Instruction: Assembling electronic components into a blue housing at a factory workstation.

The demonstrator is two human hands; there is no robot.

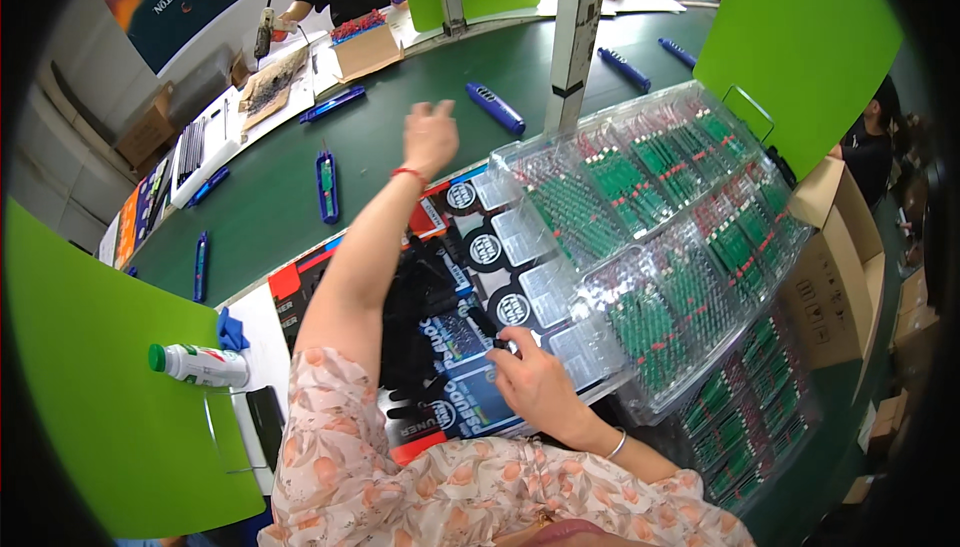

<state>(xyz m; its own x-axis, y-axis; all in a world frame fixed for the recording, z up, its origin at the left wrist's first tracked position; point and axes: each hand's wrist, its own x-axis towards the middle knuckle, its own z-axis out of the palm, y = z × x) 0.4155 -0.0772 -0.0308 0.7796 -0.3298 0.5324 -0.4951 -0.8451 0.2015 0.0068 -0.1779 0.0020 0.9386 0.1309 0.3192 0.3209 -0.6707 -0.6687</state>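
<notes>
My left hand, with a red band at the wrist, reaches over the green conveyor belt. It is empty, fingers partly spread, just left of a blue pen-shaped casing. Left of that hand an opened blue casing shows a green circuit board. Closer to my body, my right hand pinches a small black part with a pale end; its exact kind is unclear. Below that part lie printed dark cards and a heap of black pieces.
Clear plastic trays of green circuit boards are stacked at right, beside a cardboard box. A metal post rises behind them. At left are a green panel and a white bottle. A co-worker's hand holds a tool across the belt.
</notes>
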